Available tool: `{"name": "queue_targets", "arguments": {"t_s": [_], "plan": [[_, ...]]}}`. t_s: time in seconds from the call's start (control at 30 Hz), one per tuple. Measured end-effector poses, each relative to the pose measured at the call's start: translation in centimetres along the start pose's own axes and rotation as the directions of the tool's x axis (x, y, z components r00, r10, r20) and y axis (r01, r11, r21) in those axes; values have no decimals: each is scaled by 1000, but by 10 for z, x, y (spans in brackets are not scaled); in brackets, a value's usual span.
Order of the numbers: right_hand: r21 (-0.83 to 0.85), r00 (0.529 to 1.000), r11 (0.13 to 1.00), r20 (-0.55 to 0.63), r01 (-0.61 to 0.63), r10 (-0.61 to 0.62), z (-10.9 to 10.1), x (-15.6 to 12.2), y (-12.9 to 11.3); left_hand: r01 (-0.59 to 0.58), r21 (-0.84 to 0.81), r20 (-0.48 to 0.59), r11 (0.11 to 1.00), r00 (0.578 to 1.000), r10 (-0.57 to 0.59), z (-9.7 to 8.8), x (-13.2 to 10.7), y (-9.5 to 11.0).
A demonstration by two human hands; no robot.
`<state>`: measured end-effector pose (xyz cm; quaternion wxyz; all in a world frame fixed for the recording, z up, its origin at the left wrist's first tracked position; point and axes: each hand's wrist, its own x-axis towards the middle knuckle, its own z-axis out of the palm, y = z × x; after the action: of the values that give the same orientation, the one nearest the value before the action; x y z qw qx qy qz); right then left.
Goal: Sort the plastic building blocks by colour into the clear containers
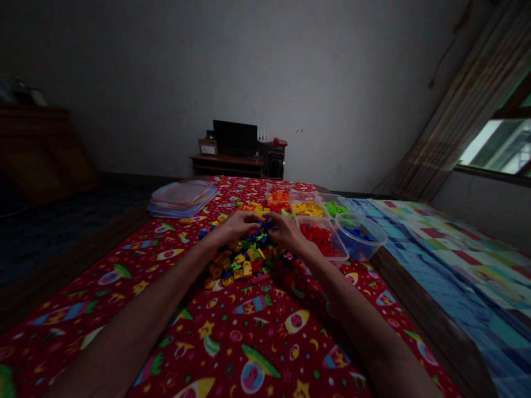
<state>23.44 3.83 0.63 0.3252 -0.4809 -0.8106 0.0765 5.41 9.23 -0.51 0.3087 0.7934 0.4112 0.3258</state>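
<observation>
A mixed pile of plastic toy building blocks [248,269] in yellow, blue, green and red lies on the table, some with wheels. Over the pile's far part, my left hand [239,225] has its fingers and thumb curled together. Whatever it grips, if anything, is too small to make out. My right hand [284,230] faces it closely, with fingers bent inward above the blocks and their tips partly hidden. Dark blue blocks show between the two hands. Right of my right hand stands a clear container of red blocks [317,237].
Beyond it are containers with orange blocks [279,198], yellow blocks [307,209] and green blocks [335,208]. A round clear tub [375,239] holds blue ones. Stacked lids [182,198] lie at the far left of the red patterned tablecloth [249,354]. A bed [456,265] adjoins on the right.
</observation>
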Motion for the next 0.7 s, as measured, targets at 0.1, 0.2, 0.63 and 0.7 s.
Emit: {"name": "queue_targets", "arguments": {"t_s": [0.1, 0.2, 0.63, 0.7], "plan": [[54, 1000, 999, 21, -6, 5, -1, 1, -4, 16, -81, -23, 997, 1000, -18, 0, -2, 1], [80, 1000, 997, 16, 14, -15, -1, 0, -6, 41, -126, 5, 991, 999, -40, 2, -5, 6], [-140, 947, 987, -320, -77, 29, -69, 2, 28, 25, -34, 17, 999, 1000, -24, 3, 0, -4], [-213, 907, 958, -411, -191, 90, -96, -3, 42, 22, 65, 42, 998, 999, -25, 5, 1, -6]]}}
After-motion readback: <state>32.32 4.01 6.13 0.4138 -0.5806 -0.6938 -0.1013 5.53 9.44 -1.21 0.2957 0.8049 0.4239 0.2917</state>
